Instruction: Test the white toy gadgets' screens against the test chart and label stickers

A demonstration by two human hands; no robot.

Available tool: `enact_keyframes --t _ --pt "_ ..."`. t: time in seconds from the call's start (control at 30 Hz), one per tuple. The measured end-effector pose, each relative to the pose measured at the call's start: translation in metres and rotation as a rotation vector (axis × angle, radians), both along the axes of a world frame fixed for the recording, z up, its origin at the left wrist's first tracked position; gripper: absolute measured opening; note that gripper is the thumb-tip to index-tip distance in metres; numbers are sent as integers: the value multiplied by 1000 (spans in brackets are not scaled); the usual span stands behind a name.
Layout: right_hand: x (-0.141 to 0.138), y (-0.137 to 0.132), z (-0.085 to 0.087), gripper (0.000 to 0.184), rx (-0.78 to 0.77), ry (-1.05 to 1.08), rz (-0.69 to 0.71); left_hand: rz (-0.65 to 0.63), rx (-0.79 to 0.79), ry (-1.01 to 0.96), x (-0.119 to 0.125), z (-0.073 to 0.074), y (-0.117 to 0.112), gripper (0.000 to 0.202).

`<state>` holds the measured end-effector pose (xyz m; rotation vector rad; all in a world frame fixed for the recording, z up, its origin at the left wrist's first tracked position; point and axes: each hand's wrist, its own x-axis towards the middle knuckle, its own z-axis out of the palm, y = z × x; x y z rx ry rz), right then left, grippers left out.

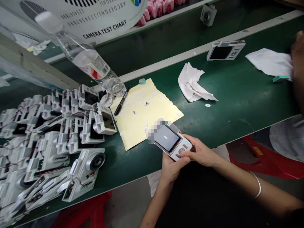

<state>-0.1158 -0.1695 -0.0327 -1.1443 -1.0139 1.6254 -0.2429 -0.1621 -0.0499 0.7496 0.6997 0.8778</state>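
Note:
Both my hands hold a white compact camera (167, 139) with its lit screen facing up, just over the front edge of the green bench. My left hand (172, 167) supports it from below. My right hand (198, 152) grips its right end, the thumb lying on the rear buttons. One end of the camera is blurred out. Just beyond it lies a yellow backing sheet (140, 117) dotted with small white round pads, its near corner close to the camera.
Several opened white camera bodies (52, 152) with loose wires crowd the bench at left. A black marker (121, 102), a clear plastic bottle (90, 61), a crumpled white wipe (193, 84) and a camera (225, 50) lie ahead. A co-worker's hand (298, 60) holds white cloth (270, 63) at right.

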Motion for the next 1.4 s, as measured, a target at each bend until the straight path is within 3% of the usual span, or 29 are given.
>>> enact_keyframes --t 0.13,0.37,0.83,0.93,1.03,1.13,1.27,1.4 --pt "-1 -4 0 41 36 -64 -41 -32 12 11 -2 2 0 72" --pt "-9 -7 4 35 19 -64 -130 -37 45 9 -4 -3 -4 63" --pt "-15 -1 9 27 -2 -36 -185 90 -118 22 2 6 -3 66" --pt "-13 1 7 30 -11 10 -159 92 -57 45 4 1 -4 60" --pt "-2 7 11 35 -4 9 -38 78 60 100 -3 -5 -5 58" --pt "16 11 16 46 17 47 105 114 200 128 -19 -2 -1 78" --pt "31 12 9 41 -13 145 89 162 433 365 -41 12 9 111" --pt "33 9 -3 47 45 184 152 41 552 573 -46 14 19 89"
